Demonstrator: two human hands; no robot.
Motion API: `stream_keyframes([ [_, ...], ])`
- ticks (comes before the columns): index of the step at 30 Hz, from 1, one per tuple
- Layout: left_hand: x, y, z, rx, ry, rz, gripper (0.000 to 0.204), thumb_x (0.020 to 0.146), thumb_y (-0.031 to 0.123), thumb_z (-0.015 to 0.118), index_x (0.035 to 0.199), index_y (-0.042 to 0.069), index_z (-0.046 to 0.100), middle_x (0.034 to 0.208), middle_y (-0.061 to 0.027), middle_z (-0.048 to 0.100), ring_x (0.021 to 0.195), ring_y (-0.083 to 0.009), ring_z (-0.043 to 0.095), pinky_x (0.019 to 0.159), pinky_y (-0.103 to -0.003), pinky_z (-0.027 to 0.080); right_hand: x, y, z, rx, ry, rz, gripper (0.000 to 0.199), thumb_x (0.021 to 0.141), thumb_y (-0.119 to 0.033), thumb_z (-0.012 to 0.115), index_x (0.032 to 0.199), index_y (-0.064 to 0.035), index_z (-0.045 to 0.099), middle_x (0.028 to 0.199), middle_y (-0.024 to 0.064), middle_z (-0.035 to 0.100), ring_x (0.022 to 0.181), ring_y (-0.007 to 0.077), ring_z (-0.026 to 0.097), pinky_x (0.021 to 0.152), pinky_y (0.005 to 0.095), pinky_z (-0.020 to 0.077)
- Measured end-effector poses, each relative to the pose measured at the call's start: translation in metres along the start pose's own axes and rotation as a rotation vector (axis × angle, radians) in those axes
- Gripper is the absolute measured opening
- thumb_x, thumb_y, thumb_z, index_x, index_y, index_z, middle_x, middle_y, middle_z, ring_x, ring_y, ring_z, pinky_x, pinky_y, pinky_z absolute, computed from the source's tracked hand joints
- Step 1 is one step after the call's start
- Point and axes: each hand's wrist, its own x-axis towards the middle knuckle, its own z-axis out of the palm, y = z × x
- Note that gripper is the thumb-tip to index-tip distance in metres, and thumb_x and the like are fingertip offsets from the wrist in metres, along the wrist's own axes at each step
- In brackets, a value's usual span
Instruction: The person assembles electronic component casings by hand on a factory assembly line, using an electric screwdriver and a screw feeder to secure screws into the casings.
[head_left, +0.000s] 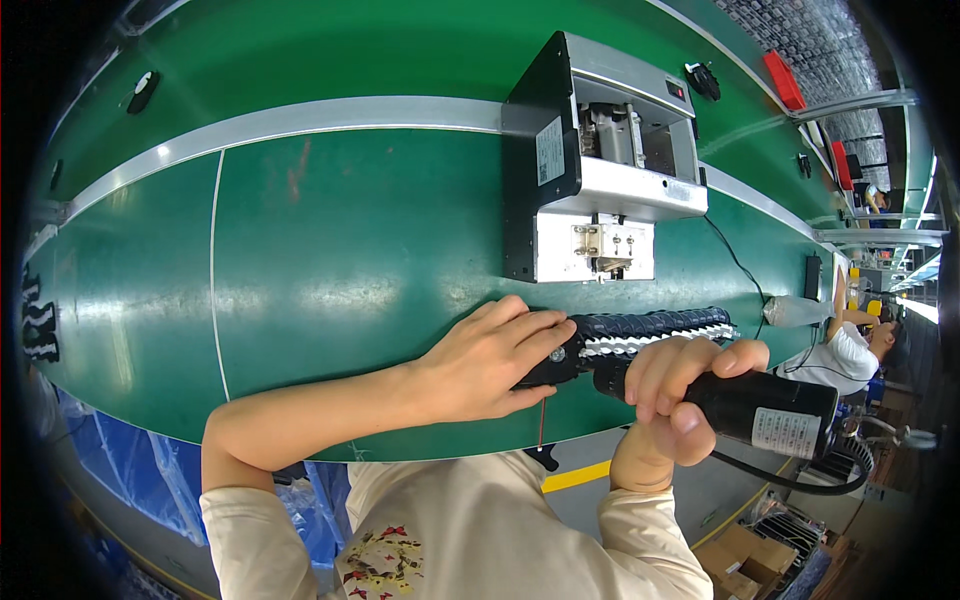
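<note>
My right hand (680,385) is wrapped round a black electric screwdriver (765,412) with a white label, held nearly level at the table's front edge. Its front end points left toward a black part (550,372) with a round screw head or hole on its face. Over that part lies my left hand (495,355), fingers bent on top and thumb beneath. Just beyond both hands lie black strips (650,322) with a white zigzag edge, side by side. The screwdriver's tip and the far side of the black part are hidden.
A grey and black metal machine (605,150) with a rocker switch stands beyond my hands. A black cable (740,262) runs right past a clear plastic bag (790,311). Black zigzag parts (40,320) lie at the far left. Another person (850,350) sits at right.
</note>
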Motion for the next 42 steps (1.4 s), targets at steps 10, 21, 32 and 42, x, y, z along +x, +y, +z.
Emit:
stream_keyframes([
  [10,0.004,0.001,-0.005,-0.035,-0.086,-0.043,0.061,0.071,0.022,0.073,0.121,-0.003,0.051,0.119,-0.0152,0.054,0.101,-0.0299,0.050,0.091,-0.037,0.043,-0.001,-0.001,0.002,-0.029,-0.139,-0.093,0.037,0.074,-0.005,0.065,0.102,-0.0066,0.041,0.058,0.0051,0.051,0.041,0.0155,0.050,0.041,0.0302,0.0456],
  [21,0.004,0.002,-0.002,-0.022,-0.082,-0.029,0.061,0.071,0.022,0.073,0.121,-0.003,0.051,0.119,-0.0137,0.053,0.101,-0.0284,0.049,0.091,-0.036,0.043,-0.007,0.007,0.002,-0.013,-0.154,-0.134,0.033,0.066,0.005,0.065,0.091,-0.0023,0.044,0.056,0.0062,0.053,0.043,0.0167,0.052,0.042,0.0311,0.0469],
  [32,0.001,0.001,0.001,-0.013,-0.015,0.011,0.060,0.068,0.021,0.076,0.118,-0.004,0.053,0.115,-0.0136,0.056,0.099,-0.0282,0.050,0.089,-0.035,0.044,-0.006,-0.005,-0.002,0.066,0.000,0.069,0.050,0.073,-0.008,0.068,0.112,-0.0063,0.038,0.061,0.0049,0.050,0.048,0.0175,0.049,0.049,0.0319,0.0455],
  [42,0.006,0.005,-0.015,-0.087,-0.064,-0.071,0.065,0.064,0.018,0.077,0.121,0.001,0.051,0.114,-0.0140,0.059,0.101,-0.0302,0.053,0.088,-0.038,0.046,0.065,-0.007,-0.041,0.132,0.104,-0.233,0.055,0.075,-0.007,0.060,0.124,0.0016,0.036,0.063,0.0059,0.049,0.046,0.0141,0.048,0.045,0.0296,0.0449],
])
